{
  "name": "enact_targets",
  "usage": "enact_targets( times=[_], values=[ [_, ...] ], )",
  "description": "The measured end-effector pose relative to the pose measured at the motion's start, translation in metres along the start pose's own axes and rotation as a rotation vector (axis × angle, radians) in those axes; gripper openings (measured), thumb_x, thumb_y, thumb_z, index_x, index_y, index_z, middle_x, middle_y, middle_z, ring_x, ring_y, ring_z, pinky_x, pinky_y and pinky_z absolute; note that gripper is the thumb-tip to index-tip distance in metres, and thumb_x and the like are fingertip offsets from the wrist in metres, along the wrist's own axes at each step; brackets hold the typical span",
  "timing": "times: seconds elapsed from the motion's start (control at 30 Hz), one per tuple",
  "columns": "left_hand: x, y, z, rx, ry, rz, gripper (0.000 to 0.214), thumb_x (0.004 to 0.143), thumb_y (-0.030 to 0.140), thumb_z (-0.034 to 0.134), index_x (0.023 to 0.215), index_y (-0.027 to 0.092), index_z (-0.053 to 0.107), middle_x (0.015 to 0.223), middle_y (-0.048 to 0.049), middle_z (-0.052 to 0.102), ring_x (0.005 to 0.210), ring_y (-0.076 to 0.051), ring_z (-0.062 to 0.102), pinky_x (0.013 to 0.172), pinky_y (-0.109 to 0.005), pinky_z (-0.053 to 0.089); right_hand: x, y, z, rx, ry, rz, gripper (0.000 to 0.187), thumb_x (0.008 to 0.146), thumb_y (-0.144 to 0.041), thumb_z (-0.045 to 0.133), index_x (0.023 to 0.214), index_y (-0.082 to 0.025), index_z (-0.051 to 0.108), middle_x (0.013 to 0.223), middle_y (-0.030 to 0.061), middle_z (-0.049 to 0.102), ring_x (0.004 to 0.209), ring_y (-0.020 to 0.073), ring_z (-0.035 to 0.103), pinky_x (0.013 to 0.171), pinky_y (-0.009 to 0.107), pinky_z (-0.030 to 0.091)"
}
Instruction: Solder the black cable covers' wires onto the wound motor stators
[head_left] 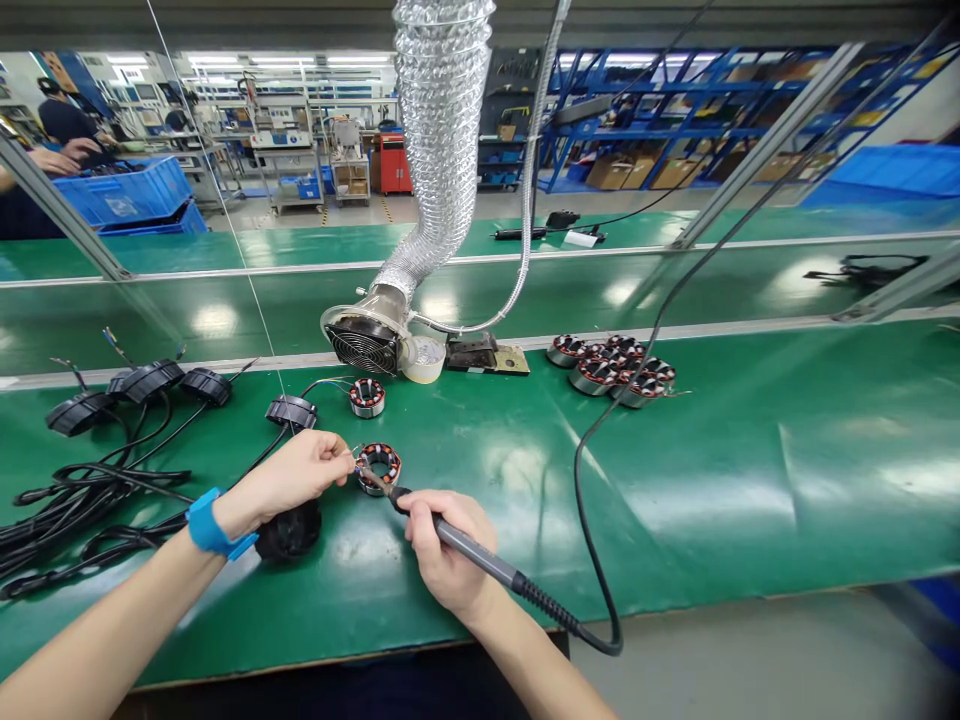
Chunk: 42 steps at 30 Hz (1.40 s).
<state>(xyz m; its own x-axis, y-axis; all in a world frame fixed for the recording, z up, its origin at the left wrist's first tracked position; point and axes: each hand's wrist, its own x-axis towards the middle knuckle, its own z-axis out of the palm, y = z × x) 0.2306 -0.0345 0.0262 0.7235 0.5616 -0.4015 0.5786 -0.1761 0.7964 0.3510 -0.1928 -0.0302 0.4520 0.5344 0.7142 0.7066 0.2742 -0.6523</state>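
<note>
My right hand (pixel 450 550) is closed around the grey handle of a soldering iron (pixel 480 555). Its tip reaches the left side of a ring-shaped motor stator (pixel 380 466) with copper windings. At that same edge my left hand (pixel 304 470) pinches what look like thin wires; a blue band is on the wrist. Partly hidden under the left forearm is a round black cap (pixel 291 530). A second stator (pixel 367 398) lies just behind, with thin wires running from it to a black cap with a cable (pixel 291 411).
A fume fan (pixel 365 342) on a foil duct (pixel 442 130) hangs over the bench, near a white roll (pixel 425 360) and a soldering stand (pixel 487 355). Several stators (pixel 611 368) sit right; corded black caps (pixel 150 380) lie left. The iron's cord (pixel 581 480) loops right. Someone works beside blue crates (pixel 124 190).
</note>
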Motion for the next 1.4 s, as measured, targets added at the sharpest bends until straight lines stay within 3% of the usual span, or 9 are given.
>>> enact_targets(
  times=[0.17,0.3,0.53,0.83,1.0,1.13,1.27,1.4],
  values=[
    [0.000,0.002,0.001,-0.004,0.000,-0.002,0.021,0.075,0.037,0.059,0.069,0.017,0.053,0.050,0.0080,0.038,0.045,-0.008,0.027,0.044,-0.024,0.016,-0.003,0.003,0.000,0.056,-0.028,0.103,0.021,0.092,-0.020,0.049,0.081,-0.019,0.066,0.054,-0.0020,0.065,0.047,0.0126,0.064,0.057,0.025,0.054],
    [0.001,0.001,0.001,-0.033,-0.016,-0.003,0.019,0.075,0.034,0.058,0.069,0.017,0.052,0.049,0.0087,0.037,0.044,-0.008,0.024,0.044,-0.024,0.014,-0.008,0.008,0.002,0.120,0.022,0.213,0.023,0.094,-0.024,0.048,0.083,-0.019,0.067,0.053,-0.0016,0.063,0.047,0.0129,0.064,0.047,0.022,0.051],
    [0.001,-0.001,0.000,-0.063,-0.032,-0.008,0.019,0.077,0.033,0.058,0.070,0.017,0.052,0.050,0.0089,0.037,0.043,-0.007,0.024,0.044,-0.025,0.013,-0.011,0.010,0.002,0.137,0.056,0.242,0.022,0.094,-0.024,0.049,0.083,-0.018,0.067,0.055,-0.0013,0.063,0.045,0.0121,0.062,0.043,0.021,0.048],
    [0.001,0.000,-0.001,-0.058,-0.038,-0.015,0.019,0.078,0.033,0.058,0.069,0.017,0.051,0.048,0.0095,0.034,0.044,-0.007,0.022,0.044,-0.024,0.014,-0.011,0.010,0.002,0.111,0.060,0.236,0.021,0.094,-0.024,0.049,0.084,-0.018,0.066,0.063,0.0016,0.066,0.056,0.0137,0.066,0.048,0.022,0.051],
    [0.000,0.001,0.000,-0.063,-0.027,-0.026,0.018,0.076,0.032,0.058,0.069,0.017,0.051,0.047,0.0096,0.035,0.043,-0.007,0.024,0.043,-0.023,0.016,-0.007,0.012,0.004,0.089,0.049,0.187,0.016,0.095,-0.020,0.049,0.098,-0.018,0.065,0.077,0.0029,0.067,0.069,0.0145,0.068,0.064,0.026,0.057],
    [0.001,0.003,0.000,-0.044,-0.023,-0.018,0.021,0.078,0.035,0.057,0.069,0.017,0.051,0.047,0.0098,0.035,0.043,-0.007,0.024,0.042,-0.023,0.016,-0.003,0.017,0.014,0.001,-0.066,0.146,0.030,0.093,-0.018,0.054,0.123,-0.022,0.058,0.106,0.0085,0.062,0.095,0.0182,0.066,0.085,0.033,0.055],
    [0.000,0.003,-0.002,-0.032,-0.042,0.018,0.025,0.078,0.040,0.058,0.070,0.017,0.052,0.048,0.0084,0.041,0.044,-0.008,0.033,0.044,-0.021,0.025,-0.001,0.023,0.028,-0.107,-0.255,0.147,0.071,0.078,-0.018,0.073,0.141,-0.024,0.041,0.132,0.0136,0.048,0.117,0.0272,0.056,0.097,0.041,0.051],
    [-0.001,-0.002,-0.013,0.012,-0.120,0.050,0.031,0.078,0.046,0.061,0.076,0.016,0.055,0.057,0.0050,0.051,0.050,-0.011,0.045,0.050,-0.023,0.036,0.002,0.028,0.034,-0.107,-0.363,0.115,0.071,0.080,-0.007,0.066,0.142,-0.026,0.038,0.135,0.0125,0.046,0.115,0.0248,0.058,0.096,0.039,0.052]
  ],
)
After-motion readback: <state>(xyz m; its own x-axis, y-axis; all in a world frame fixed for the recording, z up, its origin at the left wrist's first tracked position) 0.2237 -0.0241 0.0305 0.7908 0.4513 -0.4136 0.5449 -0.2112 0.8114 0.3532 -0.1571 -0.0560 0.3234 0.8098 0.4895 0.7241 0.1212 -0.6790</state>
